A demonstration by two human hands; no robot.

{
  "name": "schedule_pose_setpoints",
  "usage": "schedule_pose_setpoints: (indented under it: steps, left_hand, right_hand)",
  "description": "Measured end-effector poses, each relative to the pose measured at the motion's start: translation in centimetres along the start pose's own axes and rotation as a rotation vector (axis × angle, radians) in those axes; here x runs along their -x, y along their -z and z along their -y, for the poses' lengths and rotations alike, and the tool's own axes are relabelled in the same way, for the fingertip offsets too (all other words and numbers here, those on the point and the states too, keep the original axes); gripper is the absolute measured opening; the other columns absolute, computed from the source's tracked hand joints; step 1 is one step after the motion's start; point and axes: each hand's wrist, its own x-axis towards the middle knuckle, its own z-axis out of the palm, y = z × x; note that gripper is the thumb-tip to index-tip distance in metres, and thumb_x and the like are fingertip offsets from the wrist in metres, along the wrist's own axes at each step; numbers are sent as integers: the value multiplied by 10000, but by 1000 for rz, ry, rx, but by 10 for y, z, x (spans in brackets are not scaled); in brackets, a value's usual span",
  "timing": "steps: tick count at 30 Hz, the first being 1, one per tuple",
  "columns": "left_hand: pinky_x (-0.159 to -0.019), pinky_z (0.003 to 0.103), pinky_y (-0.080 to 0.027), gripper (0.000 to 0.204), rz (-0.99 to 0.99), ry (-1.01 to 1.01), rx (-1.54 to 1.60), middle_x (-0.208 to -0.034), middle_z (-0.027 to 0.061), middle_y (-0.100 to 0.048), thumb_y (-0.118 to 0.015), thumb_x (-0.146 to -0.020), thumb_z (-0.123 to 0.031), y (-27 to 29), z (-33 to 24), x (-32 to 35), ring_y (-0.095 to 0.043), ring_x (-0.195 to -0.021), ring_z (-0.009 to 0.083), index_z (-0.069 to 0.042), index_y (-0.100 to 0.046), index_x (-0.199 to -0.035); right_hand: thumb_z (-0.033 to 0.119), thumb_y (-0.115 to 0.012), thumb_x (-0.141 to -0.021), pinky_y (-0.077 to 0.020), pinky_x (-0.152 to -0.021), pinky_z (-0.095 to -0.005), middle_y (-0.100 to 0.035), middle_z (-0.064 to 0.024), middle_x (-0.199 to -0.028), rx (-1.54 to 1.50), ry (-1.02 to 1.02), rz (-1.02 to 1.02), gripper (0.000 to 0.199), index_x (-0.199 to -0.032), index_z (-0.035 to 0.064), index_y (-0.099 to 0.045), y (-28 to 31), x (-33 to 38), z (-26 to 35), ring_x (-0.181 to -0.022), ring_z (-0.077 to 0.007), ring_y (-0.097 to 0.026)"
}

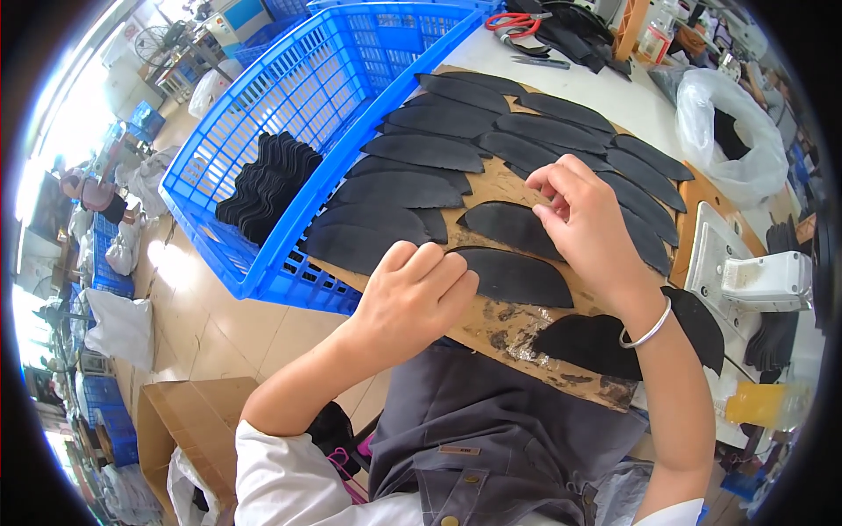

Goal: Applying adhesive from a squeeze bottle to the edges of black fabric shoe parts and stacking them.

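Rows of curved black leaf-shaped pieces (421, 152) overlap on a brown board (497, 186) in front of me. My left hand (414, 296) is closed with its knuckles up at the board's near left edge, beside the left end of a black piece (517, 277). Its fingertips are hidden, so what they hold cannot be made out. Above the right end of another black piece (504, 226) is my right hand (581, 215). Its fingers are loosely curled, a small gap shows between thumb and fingers, and nothing is visible in them. A silvery bangle circles that wrist.
A blue plastic crate (263, 263) stands left of the board, with stacked wavy black pieces (267, 188) inside. Red-handled pliers (517, 24) lie on the white table (583, 88). A clear plastic bag (732, 105) and a white machine part (765, 279) are at right.
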Motion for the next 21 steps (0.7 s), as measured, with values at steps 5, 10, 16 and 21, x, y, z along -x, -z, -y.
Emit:
schedule_pose_setpoints:
  steps: [5,10,16,21]
  left_hand:
    - [-623,271,-351,222,-44,-70,-99,-771,4,-463,-623,-631,-111,-5,-1,3,-449,-735,144,-31,-595,-836]
    - [-625,267,-353,263,-51,-83,-126,-874,21,-524,-633,-661,-97,-6,-4,5,-463,-756,141,-10,-616,-909]
    - [-619,268,-353,287,-69,-70,-110,-899,27,-520,-635,-664,-97,-8,-5,4,-459,-729,134,-11,-615,-937]
    - [-619,271,-355,281,-58,-64,-104,-901,27,-520,-635,-668,-98,-6,-5,3,-456,-719,134,-13,-614,-935]
  right_hand:
    - [-16,-574,-820,-483,-646,-332,-598,-125,-786,-40,-30,-103,89,-909,-10,-581,7,1,1,-708,-264,-607]
    - [6,-577,-828,-473,-605,-284,-613,-98,-799,-65,-135,-106,100,-927,-2,-585,30,12,8,-672,-170,-587]
    - [39,-621,-715,-470,-639,-348,-527,-92,-727,152,23,355,49,-756,34,-595,56,43,27,-709,-273,-564]
    - [36,-630,-697,-466,-641,-334,-509,-63,-737,236,94,398,17,-707,39,-617,61,62,28,-724,-227,-541]
